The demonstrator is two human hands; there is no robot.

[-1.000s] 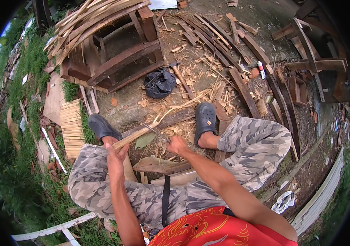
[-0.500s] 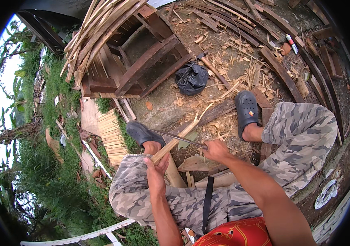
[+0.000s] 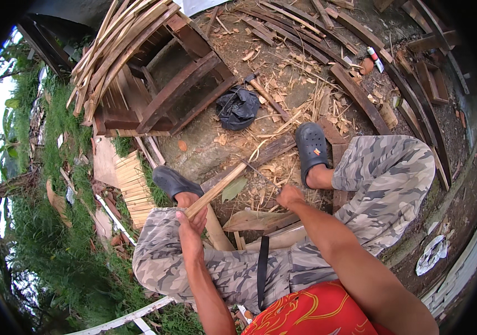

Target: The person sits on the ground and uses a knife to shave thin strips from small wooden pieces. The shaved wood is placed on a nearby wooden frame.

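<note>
Two grips, both bare hands, share the work. The left grip (image 3: 191, 223) pinches the near end of a pale wooden strip (image 3: 216, 191), which slants forward and rightward from it. The right grip (image 3: 290, 196) is closed round the handle of a knife (image 3: 262, 175); its thin blade points forward and left of that grip and reaches the strip's far end, though whether the edge bites the wood cannot be told. Pale curled shavings (image 3: 258, 149) trail just beyond that end. Forward of both grips, a dark plank (image 3: 281, 146) lies on the ground, and a green leaf (image 3: 234, 188) sits between the grips, slightly ahead. Farther forward are a black plastic bag (image 3: 238, 109) and a wooden-handled hammer (image 3: 268, 97). Left and forward of the left grip, past a dark clog (image 3: 172, 182), lies a row of pale slats (image 3: 134, 190).

The step in hand looks to be shaving the strip. Another stroke would call for a firm left pinch and the blade brought back toward that grip, laid shallow and clear of its fingers.
</note>
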